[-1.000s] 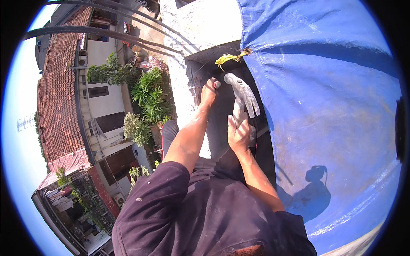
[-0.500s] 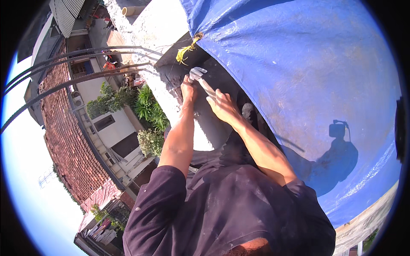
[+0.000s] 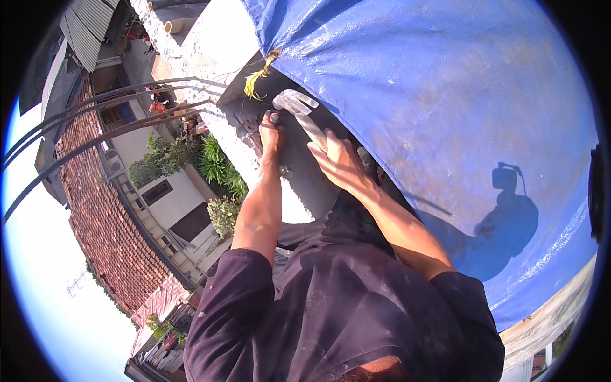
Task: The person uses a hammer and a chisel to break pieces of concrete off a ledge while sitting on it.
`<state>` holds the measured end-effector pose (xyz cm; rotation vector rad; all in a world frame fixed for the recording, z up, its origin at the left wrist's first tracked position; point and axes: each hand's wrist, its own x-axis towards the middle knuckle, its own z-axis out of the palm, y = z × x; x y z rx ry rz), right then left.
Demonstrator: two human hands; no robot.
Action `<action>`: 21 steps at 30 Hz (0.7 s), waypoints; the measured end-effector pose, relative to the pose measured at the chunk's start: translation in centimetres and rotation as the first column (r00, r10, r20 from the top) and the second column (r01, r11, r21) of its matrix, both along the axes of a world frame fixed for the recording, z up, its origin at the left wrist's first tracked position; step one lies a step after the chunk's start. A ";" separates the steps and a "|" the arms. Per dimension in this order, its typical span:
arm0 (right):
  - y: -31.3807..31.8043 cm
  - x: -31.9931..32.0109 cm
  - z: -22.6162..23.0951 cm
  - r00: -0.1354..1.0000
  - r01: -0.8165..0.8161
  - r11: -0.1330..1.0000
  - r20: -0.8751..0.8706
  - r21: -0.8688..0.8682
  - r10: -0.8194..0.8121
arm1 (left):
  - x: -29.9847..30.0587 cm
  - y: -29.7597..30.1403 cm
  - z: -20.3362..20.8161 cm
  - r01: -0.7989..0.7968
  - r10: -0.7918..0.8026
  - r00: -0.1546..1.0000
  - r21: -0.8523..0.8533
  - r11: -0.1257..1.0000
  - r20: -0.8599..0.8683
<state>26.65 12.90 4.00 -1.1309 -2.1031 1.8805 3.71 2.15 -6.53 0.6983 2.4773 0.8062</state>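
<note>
Tight corner at the roof edge

Blue tarpaulin (image 3: 445, 95) crowded the right hand (image 3: 340, 162) from the right; the yellow cord (image 3: 258, 76) hung just beyond the left hand (image 3: 272, 127). Leftward of that hand, past the concrete edge (image 3: 216, 44), lay only open drop.

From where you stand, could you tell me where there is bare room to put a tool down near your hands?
The blue tarpaulin to the right of the right hand lies bare and wide. The dark strip between the hands is crowded: the hammer, the left hand and a yellow tie. Left of it, the pale ledge drops off.
</note>
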 end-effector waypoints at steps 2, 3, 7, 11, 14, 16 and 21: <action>-0.1 1.4 1.2 1.000 0.004 1.000 0.029 0.005 -0.004 | 1.6 0.1 -0.1 0.272 -0.290 0.942 -0.119 0.955 -0.169; 0.1 2.0 1.4 0.997 -0.007 1.000 0.082 0.028 0.005 | 3.1 1.0 0.4 0.325 -0.354 0.924 -0.194 0.926 -0.143; 0.0 3.3 1.3 0.992 0.096 0.991 0.087 -0.095 -0.088 | 6.0 3.0 -0.6 0.370 -0.387 0.877 -0.113 0.922 -0.285; -0.7 3.8 1.9 0.996 0.085 0.994 0.016 -0.062 -0.084 | 4.1 2.6 0.0 0.228 -0.228 0.899 -0.044 0.973 -0.375; -0.4 3.4 2.5 0.997 0.072 0.992 0.045 -0.108 -0.067 | 2.6 2.3 0.6 0.086 -0.111 0.947 -0.097 0.992 -0.301; -0.3 3.1 2.5 0.998 0.067 0.990 0.021 -0.121 -0.064 | 2.1 2.4 0.5 0.119 -0.143 0.928 -0.089 0.989 -0.345; 0.2 1.8 3.6 0.997 0.056 0.991 0.053 -0.125 -0.050 | 2.7 2.0 0.2 0.076 -0.094 0.932 -0.064 0.995 -0.350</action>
